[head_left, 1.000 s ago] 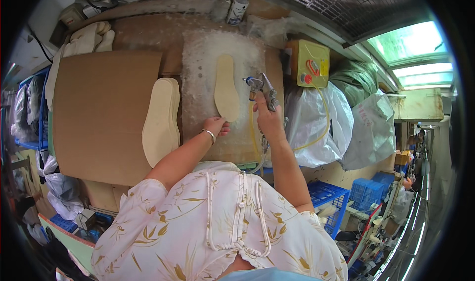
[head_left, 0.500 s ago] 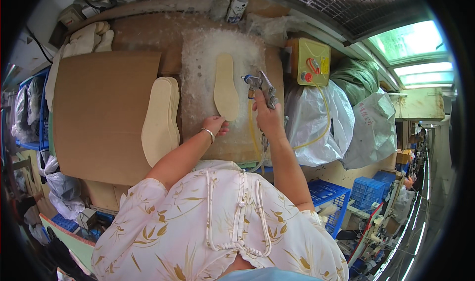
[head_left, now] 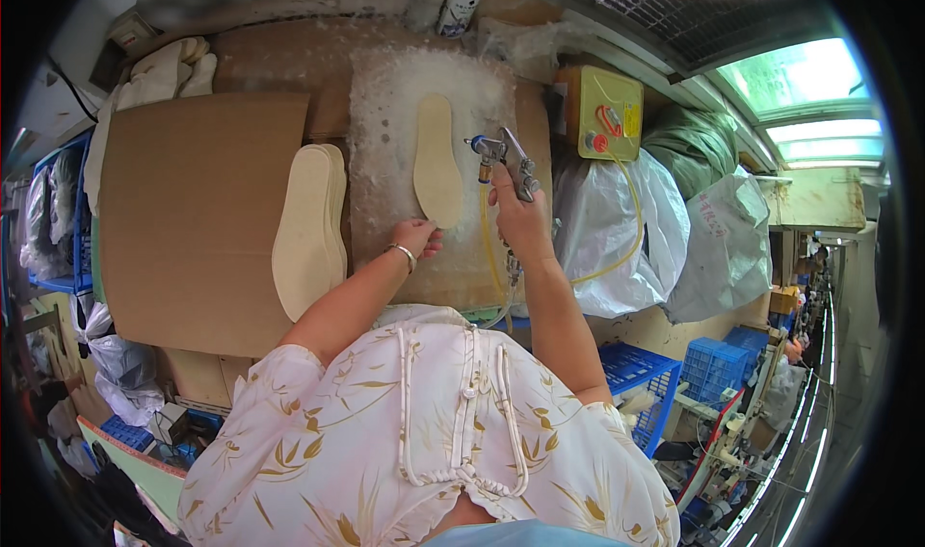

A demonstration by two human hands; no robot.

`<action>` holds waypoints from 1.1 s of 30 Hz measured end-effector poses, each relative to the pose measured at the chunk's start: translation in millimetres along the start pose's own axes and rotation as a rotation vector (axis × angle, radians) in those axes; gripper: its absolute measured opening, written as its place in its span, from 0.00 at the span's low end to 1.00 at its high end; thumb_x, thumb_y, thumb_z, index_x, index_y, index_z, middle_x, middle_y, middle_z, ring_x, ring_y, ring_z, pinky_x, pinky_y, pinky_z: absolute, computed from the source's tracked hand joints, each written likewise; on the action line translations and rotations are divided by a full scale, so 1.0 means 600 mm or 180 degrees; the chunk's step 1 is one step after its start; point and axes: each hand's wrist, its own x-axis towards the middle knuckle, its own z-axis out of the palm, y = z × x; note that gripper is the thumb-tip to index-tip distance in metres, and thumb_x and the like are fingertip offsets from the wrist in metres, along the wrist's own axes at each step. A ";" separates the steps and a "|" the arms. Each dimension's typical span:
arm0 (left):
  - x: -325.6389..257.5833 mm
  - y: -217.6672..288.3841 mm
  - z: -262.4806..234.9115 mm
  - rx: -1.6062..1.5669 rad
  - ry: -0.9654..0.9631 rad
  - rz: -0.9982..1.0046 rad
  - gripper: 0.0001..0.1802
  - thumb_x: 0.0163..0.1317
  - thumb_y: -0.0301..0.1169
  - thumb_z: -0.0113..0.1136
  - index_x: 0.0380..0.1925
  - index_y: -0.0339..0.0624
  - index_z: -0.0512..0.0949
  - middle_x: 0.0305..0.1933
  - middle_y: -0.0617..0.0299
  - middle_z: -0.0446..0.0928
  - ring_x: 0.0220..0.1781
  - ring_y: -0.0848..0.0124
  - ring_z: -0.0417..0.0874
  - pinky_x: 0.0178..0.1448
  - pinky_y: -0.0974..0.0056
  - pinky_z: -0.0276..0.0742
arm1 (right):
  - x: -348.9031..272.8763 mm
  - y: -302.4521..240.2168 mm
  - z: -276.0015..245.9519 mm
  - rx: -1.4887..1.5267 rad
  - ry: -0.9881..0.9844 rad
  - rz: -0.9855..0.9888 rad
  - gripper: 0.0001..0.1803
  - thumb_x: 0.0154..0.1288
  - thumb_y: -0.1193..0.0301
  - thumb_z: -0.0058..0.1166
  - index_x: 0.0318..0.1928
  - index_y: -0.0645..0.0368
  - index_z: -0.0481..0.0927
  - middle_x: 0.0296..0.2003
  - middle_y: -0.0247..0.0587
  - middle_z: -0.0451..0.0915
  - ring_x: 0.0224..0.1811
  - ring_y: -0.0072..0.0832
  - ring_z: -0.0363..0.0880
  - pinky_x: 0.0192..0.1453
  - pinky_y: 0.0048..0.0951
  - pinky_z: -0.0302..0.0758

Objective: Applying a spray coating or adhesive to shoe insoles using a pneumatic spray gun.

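A cream insole lies on a work board coated with whitish, fibrous residue. At its heel end, my left hand is closed, with thumb and fingertips pinching the edge. My right hand grips a metal spray gun to the right of the insole, its nozzle pointing left toward it. A yellow hose hangs below the gun. Just left of the board, a stack of similar cream insoles rests partly on a large brown cardboard sheet.
A yellow-green can with a red cap stands at the right, the yellow hose running from it. Plastic bags lie beside it. A bottle stands at the back. Blue crates sit lower right, and white gloves lie far left.
The whole picture has shifted slightly upward. Both hands keep their holds, and the insole and spray gun stay in nearly the same places relative to each other.
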 end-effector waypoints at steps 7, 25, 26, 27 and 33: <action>0.001 -0.002 0.001 0.0042 0.0069 0.0059 0.10 0.64 0.35 0.57 0.38 0.41 0.76 0.34 0.61 0.82 0.25 0.72 0.82 0.26 0.70 0.78 | 0.000 -0.001 0.008 0.0051 -0.0027 -0.0065 0.18 0.67 0.55 0.52 0.30 0.58 0.76 0.19 0.27 0.71 0.12 0.16 0.63 0.14 0.23 0.60; 0.003 -0.005 0.001 0.0247 0.0065 0.0092 0.08 0.64 0.36 0.58 0.36 0.43 0.77 0.34 0.63 0.82 0.27 0.74 0.83 0.27 0.71 0.77 | 0.000 -0.008 -0.005 0.0130 0.0101 0.0188 0.13 0.67 0.63 0.55 0.36 0.62 0.81 0.21 0.28 0.74 0.24 0.16 0.69 0.29 0.23 0.67; 0.003 -0.005 0.001 0.0277 0.0058 0.0085 0.08 0.64 0.36 0.58 0.36 0.43 0.77 0.34 0.63 0.82 0.27 0.74 0.83 0.27 0.71 0.77 | 0.000 -0.007 -0.004 0.0126 0.0110 0.0166 0.13 0.67 0.63 0.55 0.36 0.62 0.81 0.21 0.28 0.74 0.24 0.16 0.70 0.29 0.23 0.67; 0.003 -0.005 0.001 0.0269 0.0071 0.0085 0.08 0.64 0.36 0.57 0.36 0.43 0.77 0.34 0.63 0.82 0.27 0.74 0.83 0.27 0.71 0.77 | 0.000 -0.006 -0.003 0.0129 0.0113 0.0167 0.13 0.67 0.63 0.55 0.36 0.62 0.81 0.21 0.28 0.74 0.24 0.16 0.70 0.29 0.23 0.67; 0.003 -0.006 -0.002 0.0257 0.0054 0.0109 0.08 0.64 0.35 0.57 0.37 0.43 0.77 0.34 0.63 0.82 0.27 0.74 0.83 0.27 0.72 0.77 | 0.025 0.020 -0.011 -0.0074 0.0297 -0.0181 0.18 0.66 0.56 0.54 0.28 0.58 0.77 0.18 0.28 0.72 0.11 0.17 0.64 0.13 0.24 0.62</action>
